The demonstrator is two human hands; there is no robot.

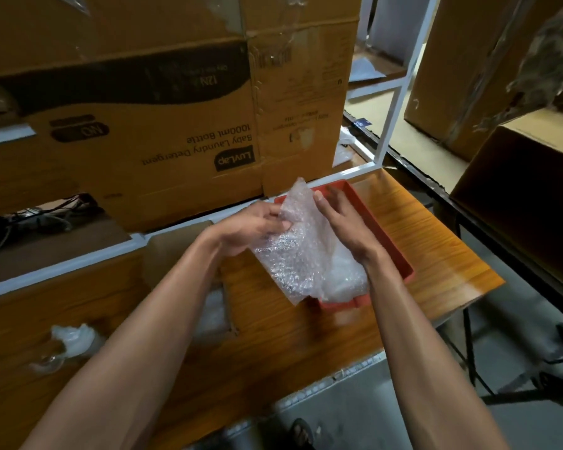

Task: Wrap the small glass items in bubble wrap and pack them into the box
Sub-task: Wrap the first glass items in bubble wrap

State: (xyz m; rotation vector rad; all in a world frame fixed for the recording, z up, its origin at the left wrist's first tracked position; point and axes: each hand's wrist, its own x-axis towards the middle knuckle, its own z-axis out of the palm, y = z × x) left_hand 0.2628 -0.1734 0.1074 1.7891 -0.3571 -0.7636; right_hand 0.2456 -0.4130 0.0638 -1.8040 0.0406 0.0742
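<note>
Two hands, left [251, 227] gripping, right [345, 225] flat, hold one bubble-wrap sheet [301, 254] over one red tray [400, 254].

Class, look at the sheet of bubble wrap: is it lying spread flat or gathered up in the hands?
Gathered up. The bubble wrap is crumpled and lifted above the red tray, pinched by the left hand, with the right hand against it.

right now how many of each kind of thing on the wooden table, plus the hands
hands: 2, left hand, right hand
bubble wrap sheet: 1
red tray: 1
open cardboard box: 1
total: 5
</note>
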